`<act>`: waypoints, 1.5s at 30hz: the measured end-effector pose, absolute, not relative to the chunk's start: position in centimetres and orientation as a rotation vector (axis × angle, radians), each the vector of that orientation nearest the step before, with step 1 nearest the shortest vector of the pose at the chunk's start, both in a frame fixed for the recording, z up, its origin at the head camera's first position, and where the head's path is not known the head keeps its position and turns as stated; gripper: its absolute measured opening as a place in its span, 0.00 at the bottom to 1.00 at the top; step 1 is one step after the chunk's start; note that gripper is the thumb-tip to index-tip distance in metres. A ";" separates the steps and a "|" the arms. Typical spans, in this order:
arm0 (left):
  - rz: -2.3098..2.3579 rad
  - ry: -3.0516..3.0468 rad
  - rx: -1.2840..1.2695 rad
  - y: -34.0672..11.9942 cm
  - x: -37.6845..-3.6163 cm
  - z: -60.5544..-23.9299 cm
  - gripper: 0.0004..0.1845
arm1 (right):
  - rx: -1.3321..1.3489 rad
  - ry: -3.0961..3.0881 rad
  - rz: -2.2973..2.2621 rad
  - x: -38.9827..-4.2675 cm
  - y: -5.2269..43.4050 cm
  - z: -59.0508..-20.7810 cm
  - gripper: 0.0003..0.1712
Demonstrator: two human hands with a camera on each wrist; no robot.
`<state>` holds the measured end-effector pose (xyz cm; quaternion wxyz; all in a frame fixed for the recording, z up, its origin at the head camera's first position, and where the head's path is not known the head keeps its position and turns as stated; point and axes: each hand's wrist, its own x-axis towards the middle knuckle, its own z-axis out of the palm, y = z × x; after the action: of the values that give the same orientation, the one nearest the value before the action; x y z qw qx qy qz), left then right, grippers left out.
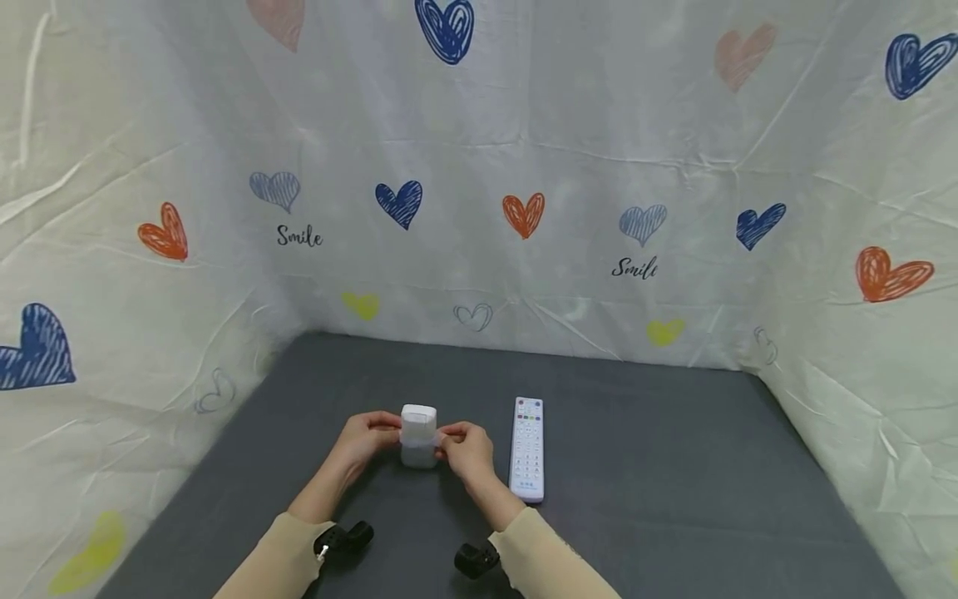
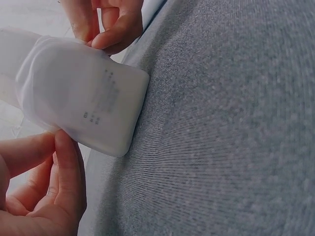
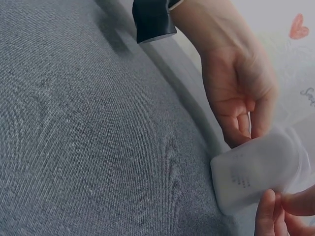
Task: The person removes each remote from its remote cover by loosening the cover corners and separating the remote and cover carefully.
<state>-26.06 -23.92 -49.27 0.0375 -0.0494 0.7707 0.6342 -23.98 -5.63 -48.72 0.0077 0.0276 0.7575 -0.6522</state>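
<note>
A small white rounded block (image 1: 418, 435) stands on the grey table (image 1: 644, 466), near its front middle. A clear film wrapper seems to cover the block's upper part. My left hand (image 1: 387, 430) pinches it from the left side and my right hand (image 1: 449, 441) pinches it from the right. In the left wrist view the block (image 2: 83, 105) shows faint grey print on its underside, with my left hand (image 2: 51, 162) below it and the right hand (image 2: 106, 34) above. The right wrist view has the block (image 3: 256, 169) tilted on the cloth between the left hand (image 3: 246, 123) and my right hand (image 3: 278, 209).
A white remote control (image 1: 527, 448) with coloured buttons lies lengthwise just right of my right hand. White sheets printed with hearts (image 1: 524, 214) wall in the table at the back and both sides. A black wrist camera (image 3: 152, 19) sits on the left wrist.
</note>
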 end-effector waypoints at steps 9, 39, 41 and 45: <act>1.933 2.348 -0.181 -23.7 -25.7 -49.3 0.11 | 0.104 2.401 -1.979 -24.0 -5.6 -49.0 0.03; 1.897 2.346 -0.176 -23.6 -25.7 -50.1 0.12 | 0.119 2.387 -1.916 -23.9 -5.1 -49.0 0.04; 1.905 2.339 -0.181 -23.6 -25.7 -50.2 0.12 | 0.121 2.394 -1.915 -23.9 -5.1 -49.1 0.03; 1.902 2.348 -0.207 -23.7 -25.7 -50.4 0.11 | 0.111 2.382 -1.923 -23.9 -5.2 -49.2 0.04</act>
<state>-25.74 -23.68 -50.40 0.0564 -0.0683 0.7740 0.6270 -23.89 -5.21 -49.18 0.0392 0.0363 0.7769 -0.6273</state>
